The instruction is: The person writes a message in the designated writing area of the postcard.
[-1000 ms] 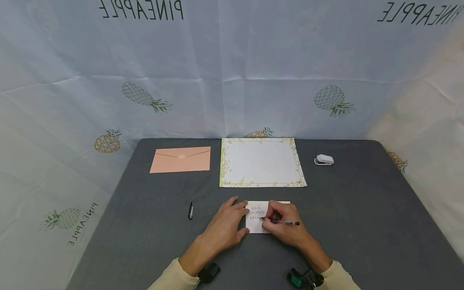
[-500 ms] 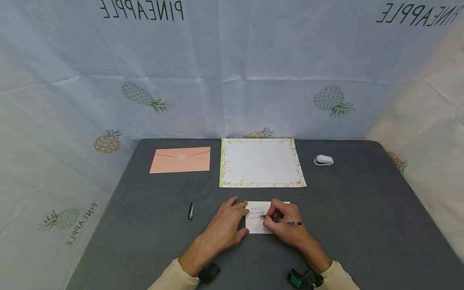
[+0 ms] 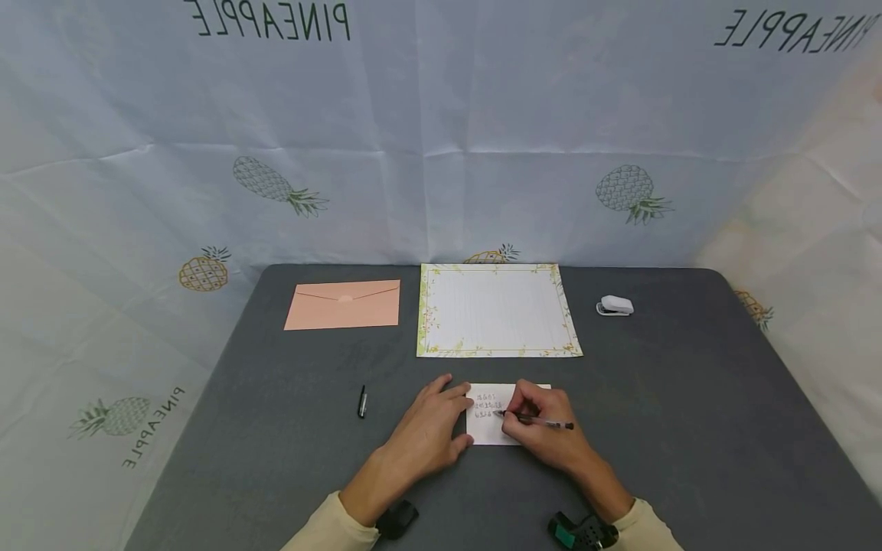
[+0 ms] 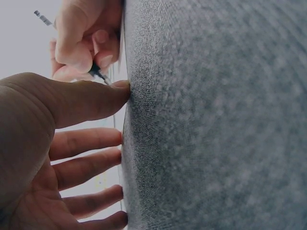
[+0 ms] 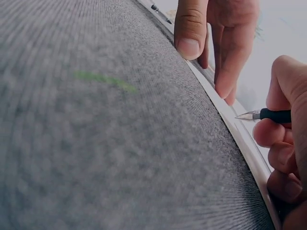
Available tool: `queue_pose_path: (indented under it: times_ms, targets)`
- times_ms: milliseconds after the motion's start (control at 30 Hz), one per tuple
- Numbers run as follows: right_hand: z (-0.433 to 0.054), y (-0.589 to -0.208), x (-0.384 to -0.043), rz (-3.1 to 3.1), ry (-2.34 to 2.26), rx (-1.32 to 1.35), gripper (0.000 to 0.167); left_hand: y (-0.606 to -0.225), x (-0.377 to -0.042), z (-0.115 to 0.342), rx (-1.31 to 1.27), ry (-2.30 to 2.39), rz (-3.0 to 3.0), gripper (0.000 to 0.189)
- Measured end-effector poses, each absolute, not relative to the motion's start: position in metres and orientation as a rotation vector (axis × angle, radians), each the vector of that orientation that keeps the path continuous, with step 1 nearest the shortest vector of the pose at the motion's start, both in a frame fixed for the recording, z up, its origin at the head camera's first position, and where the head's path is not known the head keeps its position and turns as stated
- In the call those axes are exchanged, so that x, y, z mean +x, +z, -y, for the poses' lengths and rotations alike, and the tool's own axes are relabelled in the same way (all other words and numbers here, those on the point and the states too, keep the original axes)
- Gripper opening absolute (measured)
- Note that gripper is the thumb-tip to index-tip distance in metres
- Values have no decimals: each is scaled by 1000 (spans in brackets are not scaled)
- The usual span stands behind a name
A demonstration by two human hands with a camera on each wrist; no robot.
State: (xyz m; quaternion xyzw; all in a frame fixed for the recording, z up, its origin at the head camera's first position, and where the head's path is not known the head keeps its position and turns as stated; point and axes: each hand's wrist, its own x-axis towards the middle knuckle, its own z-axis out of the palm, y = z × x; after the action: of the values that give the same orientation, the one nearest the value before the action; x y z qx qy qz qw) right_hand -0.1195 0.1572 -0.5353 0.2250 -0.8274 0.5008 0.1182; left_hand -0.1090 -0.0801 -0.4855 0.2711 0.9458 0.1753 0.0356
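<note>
A small white card (image 3: 485, 434) bearing several short lines of handwriting lies in front of the person in the head view. My right hand (image 3: 544, 425) grips a pen (image 3: 551, 422), its tip at the last line of writing. In the right wrist view the pen's dark grip (image 5: 276, 116) and metal tip show between thumb and fingers. My left hand (image 3: 427, 428) rests at the card's left edge, fingers spread, with thumb and fingertips touching the edge and the table. The left wrist view shows its thumb (image 4: 91, 98) straight. My right hand covers the card's right part.
A pen cap (image 3: 362, 402) lies left of my left hand on the grey table (image 3: 675, 428). Along the back are a peach envelope (image 3: 344, 306), a lined sheet with a floral border (image 3: 499, 314) and a white stapler (image 3: 615, 306). Behind hangs a pineapple-print curtain (image 3: 386, 115).
My right hand with the pen has shifted slightly right, and the last line of writing has grown a little longer. My left hand stays in place.
</note>
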Motion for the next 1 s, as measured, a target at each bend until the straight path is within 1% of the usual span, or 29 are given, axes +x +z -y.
queue_pose_path:
  times_ms: [300, 400, 1000]
  targets:
    - [-157, -536, -119, 2433, 1460, 657, 41, -486, -109, 80, 839, 541, -2909, 49]
    - [-157, -536, -120, 2435, 1456, 653, 41, -491, -111, 81, 860, 566, -2919, 49]
    - [-159, -536, -121, 2432, 1474, 691, 40, -485, -110, 80, 848, 529, -2907, 49]
